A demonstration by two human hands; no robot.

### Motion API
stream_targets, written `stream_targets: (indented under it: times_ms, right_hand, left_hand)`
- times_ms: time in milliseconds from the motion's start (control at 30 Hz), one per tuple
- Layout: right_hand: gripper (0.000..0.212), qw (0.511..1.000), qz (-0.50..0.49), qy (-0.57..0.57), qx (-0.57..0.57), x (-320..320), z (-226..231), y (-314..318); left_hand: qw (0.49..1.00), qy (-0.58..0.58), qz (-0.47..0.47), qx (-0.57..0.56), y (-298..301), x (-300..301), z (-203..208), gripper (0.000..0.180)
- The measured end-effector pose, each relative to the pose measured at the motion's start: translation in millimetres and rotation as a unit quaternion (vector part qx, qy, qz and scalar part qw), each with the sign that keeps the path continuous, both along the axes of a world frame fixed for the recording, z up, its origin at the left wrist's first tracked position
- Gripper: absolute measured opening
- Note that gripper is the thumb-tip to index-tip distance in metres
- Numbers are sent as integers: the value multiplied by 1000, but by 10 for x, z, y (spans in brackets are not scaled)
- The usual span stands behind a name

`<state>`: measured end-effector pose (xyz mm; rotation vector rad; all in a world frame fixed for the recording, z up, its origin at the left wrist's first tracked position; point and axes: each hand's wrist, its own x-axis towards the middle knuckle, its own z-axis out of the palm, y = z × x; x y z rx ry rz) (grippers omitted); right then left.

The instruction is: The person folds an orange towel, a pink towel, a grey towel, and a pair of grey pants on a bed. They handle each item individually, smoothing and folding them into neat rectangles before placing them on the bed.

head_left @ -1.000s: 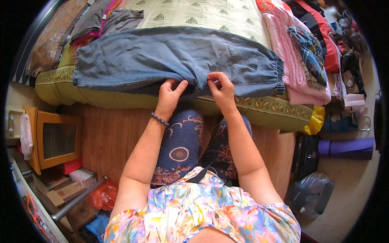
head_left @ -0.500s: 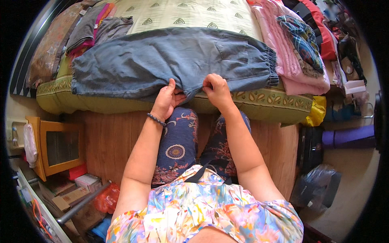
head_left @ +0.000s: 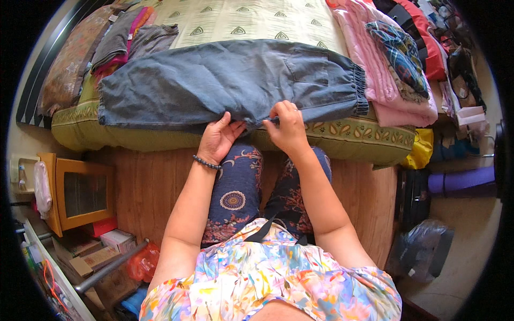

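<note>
A pair of blue-grey denim trousers [head_left: 198, 80] lies folded lengthwise across the near side of the bed, its gathered elastic waistband [head_left: 359, 88] to the right and the leg ends to the left. My right hand [head_left: 288, 128] pinches the near edge of the trousers, just right of the middle. Close by on the left, my left hand [head_left: 218, 140] is turned palm up with its fingers apart, the tips touching the same edge. A dark bead bracelet [head_left: 206, 162] circles my left wrist. Light creases run over the denim.
Folded clothes [head_left: 115, 45] are stacked at the bed's far left beside a patterned pillow [head_left: 75, 69]. Pink folded bedding [head_left: 369, 69] with a plaid cloth [head_left: 399, 51] on it lies on the right. A wooden cabinet [head_left: 83, 192] stands low on the left; a purple roll [head_left: 463, 181] is at right.
Fabric that was bunched up between my hands now lies lower and straighter along the near edge. My right hand has come slightly nearer me; more of my left fingers shows.
</note>
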<state>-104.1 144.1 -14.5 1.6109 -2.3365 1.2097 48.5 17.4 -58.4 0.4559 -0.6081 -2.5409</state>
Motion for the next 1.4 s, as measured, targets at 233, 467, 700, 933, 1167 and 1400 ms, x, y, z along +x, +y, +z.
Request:
stream_targets:
  times_ms: [233,467,700,933,1167,1400]
  right_hand:
    - [22,995,11,101,-11,291,-109,-143]
    - [15,998,35,18,-39,264,-117,-5]
    - [17,998,42,56,7,291,-94,-17]
    - [17,992,72,100,28,348,-150,-57]
    - [11,990,32,-130,-41,345,-232,-114]
    - [10,979,46,-193,-57,268,-219,-69]
  left_hand:
    - [999,21,-23,17,11,-19,51,45]
    - [972,37,212,94,-562,328,-370,43]
    - [946,46,318,47,-809,751,-292,37]
    - [928,-232,269,-113,-932,1208,-299,21]
    - [996,-80,17,-29,-408,823,-237,36]
    - [972,-200,-122,-12,-401,728,-54,40]
